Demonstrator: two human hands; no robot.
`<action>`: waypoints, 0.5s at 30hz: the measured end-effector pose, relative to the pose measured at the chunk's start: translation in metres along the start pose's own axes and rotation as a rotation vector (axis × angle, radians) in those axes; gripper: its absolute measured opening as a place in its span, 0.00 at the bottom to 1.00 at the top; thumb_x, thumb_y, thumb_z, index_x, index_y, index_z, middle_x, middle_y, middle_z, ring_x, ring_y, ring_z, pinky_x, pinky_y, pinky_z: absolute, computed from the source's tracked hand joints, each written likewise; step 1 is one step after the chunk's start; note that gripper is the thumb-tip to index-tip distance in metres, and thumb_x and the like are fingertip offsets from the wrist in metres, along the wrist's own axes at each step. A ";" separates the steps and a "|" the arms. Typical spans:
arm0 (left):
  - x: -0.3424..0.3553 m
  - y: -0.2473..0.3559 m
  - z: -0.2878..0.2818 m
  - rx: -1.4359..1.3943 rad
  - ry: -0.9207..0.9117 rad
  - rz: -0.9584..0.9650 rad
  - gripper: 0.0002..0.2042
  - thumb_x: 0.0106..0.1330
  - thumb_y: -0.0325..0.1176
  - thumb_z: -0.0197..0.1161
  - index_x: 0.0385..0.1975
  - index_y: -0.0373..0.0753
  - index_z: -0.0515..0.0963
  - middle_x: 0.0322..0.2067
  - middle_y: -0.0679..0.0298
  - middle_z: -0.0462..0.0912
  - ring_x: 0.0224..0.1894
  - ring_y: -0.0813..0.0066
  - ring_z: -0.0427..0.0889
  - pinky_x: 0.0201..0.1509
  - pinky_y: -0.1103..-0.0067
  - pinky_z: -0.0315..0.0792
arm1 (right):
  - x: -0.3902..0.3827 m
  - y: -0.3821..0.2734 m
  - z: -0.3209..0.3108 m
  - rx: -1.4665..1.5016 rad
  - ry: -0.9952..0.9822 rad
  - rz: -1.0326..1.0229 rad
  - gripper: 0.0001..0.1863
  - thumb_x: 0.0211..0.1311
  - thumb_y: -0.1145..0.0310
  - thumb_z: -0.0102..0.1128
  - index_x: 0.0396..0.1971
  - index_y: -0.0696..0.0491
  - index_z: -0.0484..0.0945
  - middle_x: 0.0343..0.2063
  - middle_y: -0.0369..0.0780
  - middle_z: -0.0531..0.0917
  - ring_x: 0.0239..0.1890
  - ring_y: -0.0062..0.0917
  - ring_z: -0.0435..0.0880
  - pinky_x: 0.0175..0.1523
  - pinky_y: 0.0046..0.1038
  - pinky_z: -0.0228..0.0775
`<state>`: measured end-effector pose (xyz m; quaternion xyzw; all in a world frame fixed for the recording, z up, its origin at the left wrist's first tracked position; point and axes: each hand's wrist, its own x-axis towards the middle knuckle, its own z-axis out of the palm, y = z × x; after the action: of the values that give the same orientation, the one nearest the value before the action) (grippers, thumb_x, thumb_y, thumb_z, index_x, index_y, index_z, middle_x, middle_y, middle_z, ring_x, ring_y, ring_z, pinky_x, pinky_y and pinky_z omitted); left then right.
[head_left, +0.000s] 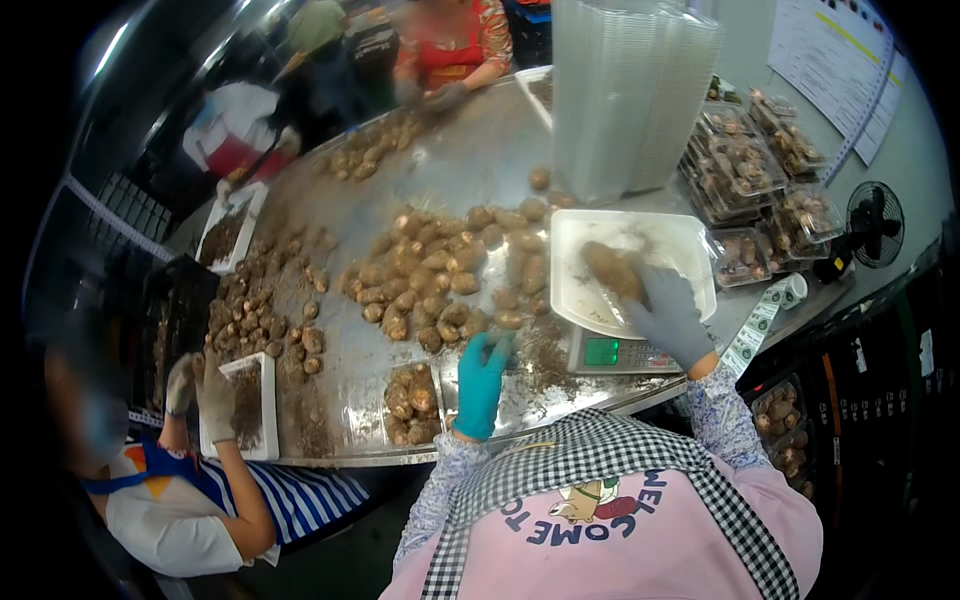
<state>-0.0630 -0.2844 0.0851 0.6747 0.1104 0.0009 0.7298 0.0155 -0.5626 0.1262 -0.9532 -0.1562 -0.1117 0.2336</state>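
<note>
In a grey glove, my right hand [668,312] reaches into a white tray [690,232] on the right. Its fingers are closed against a brown taro [612,268], smeared by motion; a clear edge shows beside it. The tray stands on a scale [640,357] with a lit green display. My left hand [480,385], gloved in teal, is over the table's near edge, its thumb and fingers apart and nothing visible between them. Just left of it sits a clear plastic box [437,385] of taros. A large pile of taros [425,265] lies ahead on the metal table.
A tall stack of clear containers [625,100] stands behind the tray. Filled boxes [740,165], a label roll [792,290] and a small black fan [876,222] are at right. A co-worker's gloved hands [215,395] are over another white tray [268,408]; other people work across the table.
</note>
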 end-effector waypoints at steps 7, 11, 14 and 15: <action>0.050 -0.059 -0.072 0.788 0.099 0.223 0.14 0.61 0.25 0.60 0.47 0.35 0.76 0.36 0.56 0.80 0.37 0.62 0.79 0.40 0.69 0.74 | 0.003 -0.026 -0.021 0.138 0.469 -0.062 0.12 0.56 0.74 0.61 0.41 0.54 0.80 0.40 0.44 0.81 0.45 0.38 0.78 0.52 0.35 0.67; 0.107 -0.052 -0.105 1.231 0.101 0.437 0.15 0.58 0.23 0.59 0.46 0.37 0.78 0.37 0.51 0.80 0.39 0.51 0.79 0.41 0.63 0.74 | -0.003 -0.047 0.002 0.271 0.306 -0.290 0.11 0.56 0.75 0.61 0.40 0.54 0.79 0.38 0.43 0.81 0.42 0.37 0.79 0.50 0.35 0.69; 0.136 -0.061 -0.101 1.381 -0.068 0.513 0.16 0.56 0.23 0.61 0.46 0.38 0.79 0.38 0.51 0.80 0.41 0.49 0.78 0.43 0.61 0.74 | -0.007 -0.069 0.016 0.245 0.172 -0.382 0.09 0.56 0.73 0.61 0.38 0.53 0.79 0.36 0.40 0.81 0.40 0.36 0.79 0.46 0.34 0.69; 0.143 -0.059 -0.095 1.419 -0.117 0.530 0.16 0.55 0.24 0.61 0.46 0.38 0.79 0.38 0.51 0.80 0.42 0.49 0.78 0.44 0.61 0.74 | -0.008 -0.072 0.022 0.261 0.128 -0.399 0.09 0.56 0.72 0.61 0.38 0.52 0.79 0.36 0.40 0.81 0.40 0.36 0.79 0.46 0.33 0.69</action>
<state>0.0522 -0.1745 -0.0018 0.9852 -0.1202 0.0690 0.1007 -0.0143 -0.4938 0.1342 -0.8562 -0.3394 -0.1946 0.3374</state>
